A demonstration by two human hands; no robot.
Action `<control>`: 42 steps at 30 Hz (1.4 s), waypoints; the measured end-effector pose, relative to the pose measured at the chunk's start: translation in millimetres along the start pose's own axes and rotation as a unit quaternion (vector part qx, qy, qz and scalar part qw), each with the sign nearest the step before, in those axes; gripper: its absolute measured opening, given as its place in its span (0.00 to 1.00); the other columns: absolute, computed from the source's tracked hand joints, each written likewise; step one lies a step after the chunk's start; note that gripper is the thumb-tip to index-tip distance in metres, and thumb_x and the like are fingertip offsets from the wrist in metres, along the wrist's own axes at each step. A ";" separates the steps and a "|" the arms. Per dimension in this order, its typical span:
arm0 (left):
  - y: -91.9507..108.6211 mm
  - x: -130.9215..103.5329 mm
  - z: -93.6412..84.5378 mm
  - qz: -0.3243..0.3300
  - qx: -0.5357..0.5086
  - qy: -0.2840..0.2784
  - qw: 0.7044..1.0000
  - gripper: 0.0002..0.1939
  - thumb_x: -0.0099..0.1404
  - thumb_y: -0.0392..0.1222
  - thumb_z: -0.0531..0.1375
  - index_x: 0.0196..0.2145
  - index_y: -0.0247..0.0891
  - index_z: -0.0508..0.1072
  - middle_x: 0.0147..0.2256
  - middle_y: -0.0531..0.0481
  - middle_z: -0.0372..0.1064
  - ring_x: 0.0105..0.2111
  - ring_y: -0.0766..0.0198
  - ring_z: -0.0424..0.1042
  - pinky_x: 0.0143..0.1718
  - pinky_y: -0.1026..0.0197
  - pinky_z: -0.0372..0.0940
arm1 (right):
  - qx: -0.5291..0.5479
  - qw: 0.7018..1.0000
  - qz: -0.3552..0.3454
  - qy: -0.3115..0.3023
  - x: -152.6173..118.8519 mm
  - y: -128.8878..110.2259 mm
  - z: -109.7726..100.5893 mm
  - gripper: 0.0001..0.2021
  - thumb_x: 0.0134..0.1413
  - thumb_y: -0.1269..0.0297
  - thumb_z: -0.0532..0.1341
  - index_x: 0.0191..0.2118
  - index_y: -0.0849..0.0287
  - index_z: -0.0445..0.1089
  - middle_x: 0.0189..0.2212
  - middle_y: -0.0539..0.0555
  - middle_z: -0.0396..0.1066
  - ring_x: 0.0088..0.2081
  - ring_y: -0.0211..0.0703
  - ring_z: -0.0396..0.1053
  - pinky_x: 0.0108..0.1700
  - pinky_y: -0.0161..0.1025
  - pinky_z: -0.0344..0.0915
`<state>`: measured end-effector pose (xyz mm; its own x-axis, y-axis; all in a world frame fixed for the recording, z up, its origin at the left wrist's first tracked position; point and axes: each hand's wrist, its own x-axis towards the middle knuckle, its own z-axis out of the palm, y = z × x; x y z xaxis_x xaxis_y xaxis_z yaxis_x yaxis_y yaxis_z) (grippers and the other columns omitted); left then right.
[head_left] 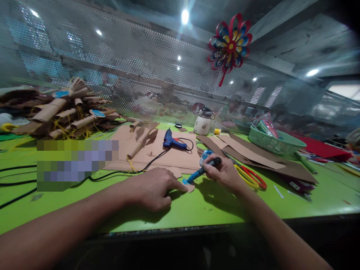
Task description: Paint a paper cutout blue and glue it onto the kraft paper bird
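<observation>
Between fingers of the right hand (221, 172), a marker (197, 174), angled down to a paper disc (191, 188) on the bench (213, 213); under the left hand (156, 189), grasping nothing, that disc, pressed probably against sliding. Behind, on brown sheets (181, 159), a glue gun (176, 144), likely for elbow room.

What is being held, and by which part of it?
The right hand holds a marker by the rear part of its barrel, away from the blue tip.
</observation>
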<state>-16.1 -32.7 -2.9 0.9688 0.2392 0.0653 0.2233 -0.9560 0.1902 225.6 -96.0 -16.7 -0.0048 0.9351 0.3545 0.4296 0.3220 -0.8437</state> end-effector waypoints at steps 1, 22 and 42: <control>-0.1 0.0 0.0 0.002 -0.001 0.000 1.000 0.36 0.49 0.33 0.55 0.58 0.49 0.68 0.31 0.46 0.73 0.31 0.55 0.70 0.31 0.57 0.60 | 0.002 1.000 0.001 0.000 -0.1 -0.7 -0.3 0.06 0.53 0.63 0.61 0.31 0.60 0.66 0.17 0.45 0.64 0.18 0.32 0.58 0.21 0.32 0.55; 1.1 -0.1 -1.3 0.001 -0.009 0.004 1.000 0.37 0.48 0.33 0.55 0.58 0.50 0.68 0.30 0.47 0.73 0.31 0.54 0.71 0.32 0.57 0.61 | 0.011 1.000 0.005 -0.004 -0.8 0.3 -0.8 0.07 0.54 0.62 0.61 0.31 0.60 0.66 0.16 0.45 0.63 0.17 0.32 0.58 0.21 0.32 0.55; 0.7 -0.6 -1.6 -0.001 0.004 -0.001 1.000 0.37 0.49 0.33 0.55 0.58 0.49 0.68 0.31 0.46 0.73 0.31 0.54 0.70 0.31 0.57 0.60 | -0.012 1.000 0.002 0.002 -0.4 -2.7 -0.3 0.06 0.54 0.64 0.61 0.31 0.60 0.66 0.17 0.46 0.64 0.18 0.32 0.58 0.21 0.32 0.56</control>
<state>-16.7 -33.3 -1.3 0.9686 0.2407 0.0626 0.2261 -0.9570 0.1817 224.8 -97.3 -14.5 0.0006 0.9360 0.3519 0.4510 0.3138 -0.8355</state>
